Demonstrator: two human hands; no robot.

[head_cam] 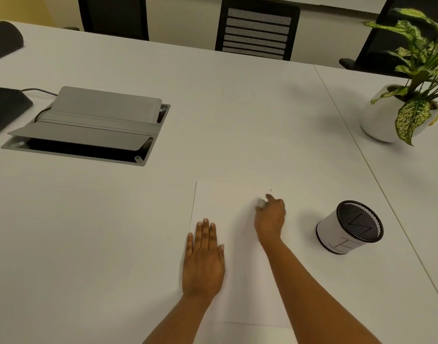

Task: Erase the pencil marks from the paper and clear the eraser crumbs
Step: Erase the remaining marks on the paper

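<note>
Table (213, 108) and paper (228, 199) are both reading white. Eraser (260, 201) is showing pale grey. Cup (329, 232) is showing white sides and black mesh. Leaves (411, 115) are showing green mottled with cream, over a white pot (377, 122). Hatch (103, 105) is reading grey; chair (257, 33) black with striped mesh.

Eraser (260, 202) mostly hidden in right hand (271, 217); speck (270, 190) too small to tell; plant (416, 70) cut off right.

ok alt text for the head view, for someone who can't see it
The left hand lies flat on a paper on a white table, while the right hand pinches a small pale eraser over it, near a faint mark. A mesh cup stands to the right, with a plant beyond it.
</note>
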